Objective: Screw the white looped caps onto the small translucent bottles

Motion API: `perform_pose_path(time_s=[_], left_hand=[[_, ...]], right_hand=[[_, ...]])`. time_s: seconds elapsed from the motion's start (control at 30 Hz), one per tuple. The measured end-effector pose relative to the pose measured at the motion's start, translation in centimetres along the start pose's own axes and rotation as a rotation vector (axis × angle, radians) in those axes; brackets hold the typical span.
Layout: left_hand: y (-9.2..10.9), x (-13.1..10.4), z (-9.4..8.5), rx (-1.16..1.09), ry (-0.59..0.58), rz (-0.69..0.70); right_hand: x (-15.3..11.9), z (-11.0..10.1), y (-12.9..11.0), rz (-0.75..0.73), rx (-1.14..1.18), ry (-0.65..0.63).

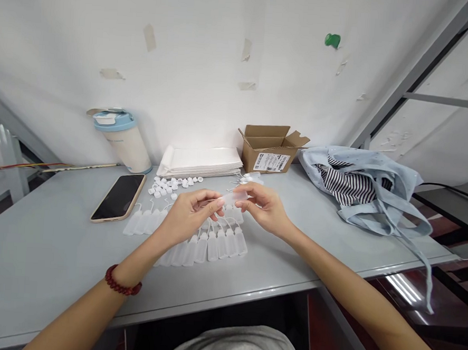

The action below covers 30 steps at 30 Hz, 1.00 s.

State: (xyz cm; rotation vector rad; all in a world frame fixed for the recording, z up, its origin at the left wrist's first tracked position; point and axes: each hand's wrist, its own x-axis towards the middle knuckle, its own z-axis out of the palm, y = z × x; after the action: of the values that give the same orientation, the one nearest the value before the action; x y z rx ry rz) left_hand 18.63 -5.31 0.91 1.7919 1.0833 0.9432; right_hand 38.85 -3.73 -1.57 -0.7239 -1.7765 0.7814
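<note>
Both hands meet above the table, a translucent plastic squeeze bottle (234,198) lying sideways between them. My right hand (266,206) grips its body between thumb and fingers. The fingers of my left hand (192,212) are pinched together at the bottle's other end, and they hide most of its tip. Below the hands lie rows of similar squeeze bottles (212,246) with thin bent spouts, several of them side by side. More of these bottles lie to the left, partly behind my left forearm. Small white caps (162,186) are heaped just beyond my left hand.
A phone (118,198) and a blue-lidded tumbler (125,144) are on the left. At the back are a stack of white envelopes (203,161) and an open cardboard box (269,153). A light blue cloth bag (360,177) rests at right, its strap hanging over the table edge.
</note>
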Motion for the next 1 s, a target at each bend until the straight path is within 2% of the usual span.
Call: perform_pose_path(time_s=[0.13, 0.23, 0.4, 0.57, 0.7, 0.77, 0.93, 1.0], left_hand=[[-0.2, 0.0, -0.3, 0.016, -0.106, -0.022], [-0.2, -0.1, -0.2, 0.050, -0.092, 0.034], [-0.8, -0.2, 0.4, 0.251, 0.003, 0.274], [-2.1, 0.0, 0.7, 0.519, 0.101, 0.526], [-2.9, 0.4, 0.6, 0.650, 0.153, 0.651], [-3.2, 0.6, 0.3, 0.678, 0.194, 0.648], [-3.8, 1.2, -1.5, 0.744, 0.371, 0.514], [-4.0, 1.4, -2.3, 0.748, 0.412, 0.449]], right_hand=[[0.0, 0.0, -0.1, -0.032, -0.025, -0.003], [0.0, -0.1, -0.4, 0.027, -0.003, -0.022], [-0.1, 0.0, -0.7, 0.172, 0.064, -0.033], [0.0, 0.3, -0.5, 0.311, 0.252, -0.042], [0.6, 0.0, -0.2, 0.396, 0.330, -0.095], [1.2, -0.8, 0.4, 0.414, 0.322, -0.046], [2.6, -4.4, 3.6, 0.356, 0.132, 0.317], [2.9, -5.8, 5.1, 0.345, 0.019, 0.354]])
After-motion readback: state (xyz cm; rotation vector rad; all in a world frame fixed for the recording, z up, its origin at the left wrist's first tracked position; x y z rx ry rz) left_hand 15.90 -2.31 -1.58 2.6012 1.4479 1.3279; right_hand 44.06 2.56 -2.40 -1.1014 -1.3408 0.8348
